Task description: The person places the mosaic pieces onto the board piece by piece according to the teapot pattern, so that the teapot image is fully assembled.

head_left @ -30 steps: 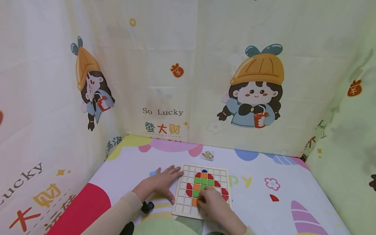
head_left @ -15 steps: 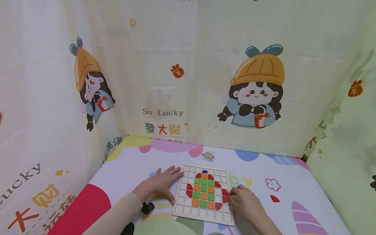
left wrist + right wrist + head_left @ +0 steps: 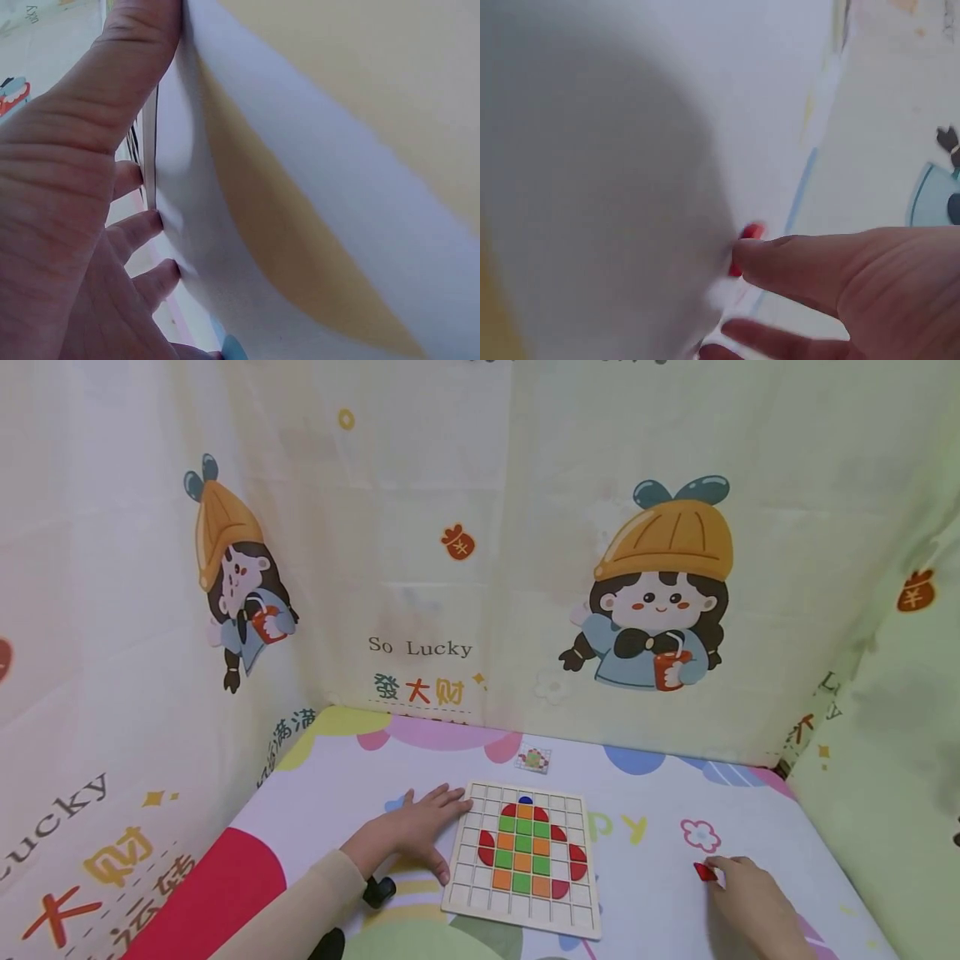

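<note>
My left hand [image 3: 417, 832] rests with spread fingers at the left edge of a wooden grid board [image 3: 468, 897]; in the left wrist view its thumb [image 3: 127, 71] lies along that side. Green, orange and red tiles plus a blue piece [image 3: 526, 800] form a pattern on the board. To the right of it, my right hand [image 3: 753, 900] pinches a red quarter-round tile [image 3: 702, 872] by its edge, close above the tabletop. In the right wrist view the thumb covers part of this red tile [image 3: 750, 232].
A small pattern card [image 3: 533, 758] lies behind the board. Near my left wrist is a black object [image 3: 379, 892]. Printed cloth walls [image 3: 517, 610] enclose the patterned table [image 3: 637, 910] at the back and both sides.
My right hand has left the board, moved right across the table and taken hold of the loose red tile. More tiles show where it was. The left hand stays put.
</note>
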Tool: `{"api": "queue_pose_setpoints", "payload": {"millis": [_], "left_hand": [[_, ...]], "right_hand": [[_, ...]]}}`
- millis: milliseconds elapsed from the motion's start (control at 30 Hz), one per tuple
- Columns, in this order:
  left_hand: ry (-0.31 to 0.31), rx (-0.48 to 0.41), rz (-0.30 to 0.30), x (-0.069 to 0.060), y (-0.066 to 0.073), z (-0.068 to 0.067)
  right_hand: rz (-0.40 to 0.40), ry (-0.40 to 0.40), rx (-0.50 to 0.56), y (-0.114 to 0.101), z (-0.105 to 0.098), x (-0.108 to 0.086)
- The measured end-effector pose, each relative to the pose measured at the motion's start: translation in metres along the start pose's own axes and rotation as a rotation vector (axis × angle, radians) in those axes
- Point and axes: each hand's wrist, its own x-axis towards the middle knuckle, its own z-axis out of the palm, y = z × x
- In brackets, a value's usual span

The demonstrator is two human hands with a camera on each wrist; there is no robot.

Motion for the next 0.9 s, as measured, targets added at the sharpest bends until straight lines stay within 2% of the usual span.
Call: {"api": "queue_pose_setpoints", "payload": {"millis": [67,200,500,633,733,900], "left_hand": [[-0.001,-0.001,-0.001,0.000,0.000,-0.001],[0.000,0.000,-0.002,-0.001,0.001,-0.003],[0.002,-0.001,-0.014,-0.001,0.002,-0.001],[0.000,0.000,-0.011,0.000,0.003,-0.001],[-0.002,0.002,-0.010,0.000,0.003,-0.002],[-0.002,0.005,-0.007,0.000,0.004,-0.003]], "right_hand": [[-0.010,-0.006,0.010,0.009,0.000,0.000],[-0.003,-0.018,0.033,0.013,-0.003,0.002],[0.017,-0.012,0.093,0.003,-0.004,0.005],[0.050,-0.020,0.130,-0.002,-0.002,0.010],[0.062,0.001,0.179,-0.010,0.000,0.013],[0.009,0.079,0.224,-0.026,0.002,0.016]]}}
